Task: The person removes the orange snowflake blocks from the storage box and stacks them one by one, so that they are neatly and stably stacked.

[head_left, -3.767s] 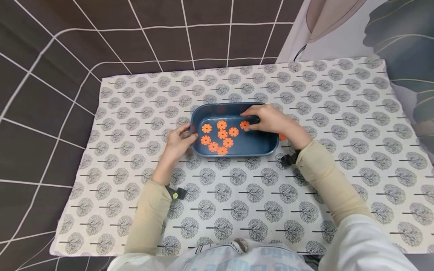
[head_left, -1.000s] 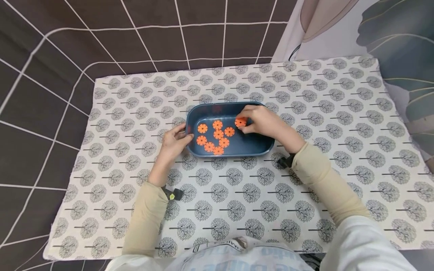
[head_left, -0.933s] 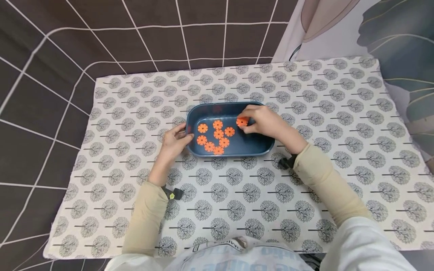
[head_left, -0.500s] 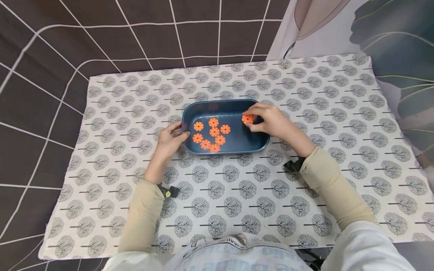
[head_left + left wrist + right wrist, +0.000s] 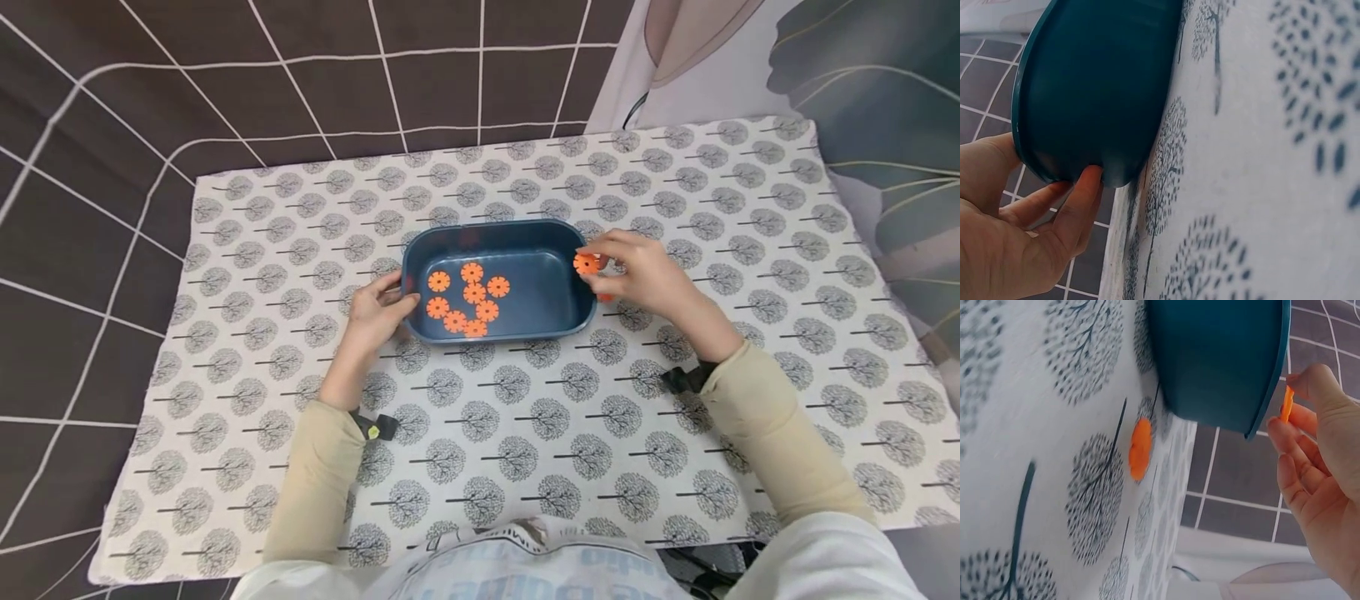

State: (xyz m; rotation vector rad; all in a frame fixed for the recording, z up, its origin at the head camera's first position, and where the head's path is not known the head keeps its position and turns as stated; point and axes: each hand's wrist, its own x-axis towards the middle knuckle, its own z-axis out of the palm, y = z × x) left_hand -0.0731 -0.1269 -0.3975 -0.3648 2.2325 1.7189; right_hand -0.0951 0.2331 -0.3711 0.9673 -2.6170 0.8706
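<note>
Tree-print cloth (image 5: 517,458) underlies the blue tub (image 5: 536,292); the right hand (image 5: 647,268), grip pinching one orange disc (image 5: 587,264), has lifted it edgeward, leaving eight others (image 5: 474,293) inside; the left hand (image 5: 370,318) grips the tub.

Upright blue tub (image 5: 536,287), orange notched discs (image 5: 474,293) inside, one disc (image 5: 586,264) pinched aloft just beside it, another disc (image 5: 1140,450) outside.

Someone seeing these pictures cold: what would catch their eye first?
Bright orange discs, clustered toward the left in a dark blue tub, stand out first. Then the right hand pinching another disc by the tub's right end, while the left hand grips the opposite end. At least one more disc lies on the tree-print cloth.
</note>
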